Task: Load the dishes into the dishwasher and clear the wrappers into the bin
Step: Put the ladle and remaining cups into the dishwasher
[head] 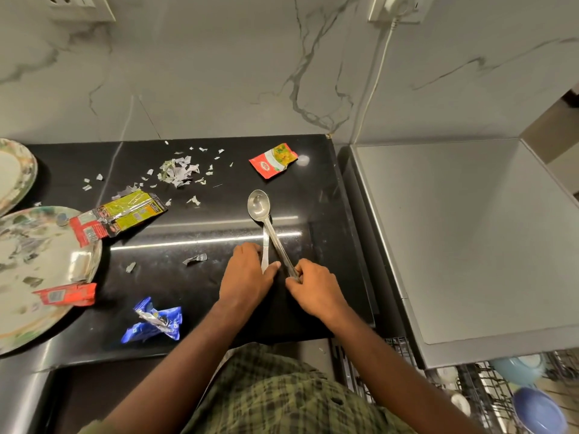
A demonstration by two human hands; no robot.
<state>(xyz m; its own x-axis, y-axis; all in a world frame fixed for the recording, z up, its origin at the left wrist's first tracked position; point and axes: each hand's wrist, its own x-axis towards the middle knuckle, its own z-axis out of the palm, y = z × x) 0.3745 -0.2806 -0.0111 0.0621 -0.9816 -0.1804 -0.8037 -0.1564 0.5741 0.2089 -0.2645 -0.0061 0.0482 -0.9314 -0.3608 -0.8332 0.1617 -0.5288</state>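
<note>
Black polished desk (219, 233) set against a grey marble-veined wall (219, 73); a grey dishwasher top (463, 233) adjoins it on the right. Two sockets are mounted high on the wall, and a white cable (374, 86) runs down from the right one.

Two steel utensils lie near the desk's centre: a long ladle (258, 205) with its bowl pointing away from the person, and a shorter spoon handle (265, 249) crossing beneath it. The right hand (316, 289) has its fingers curled round the ladle's handle end. The left hand (247, 274) rests on the desk just beside it, thumb touching the shorter handle; its fingers curl downward, and whether they grip anything cannot be told.

Four wrappers are on the desk: a red packet (273, 159) toward the back, a yellow-and-black wrapper (125, 214) overlapping the near plate's rim, a red wrapper (67, 294) lying on that plate's edge, and a crumpled blue wrapper (155, 321) near the front. Torn paper scraps (178, 172) are scattered at the back left.

Two patterned plates sit at the left edge: a near plate (34, 270) and a far plate (15, 173), both partly cut off.

At lower right the dishwasher rack (470, 386) holds two bowls, a light blue bowl (517, 369) and a dark blue bowl (539, 411).
</note>
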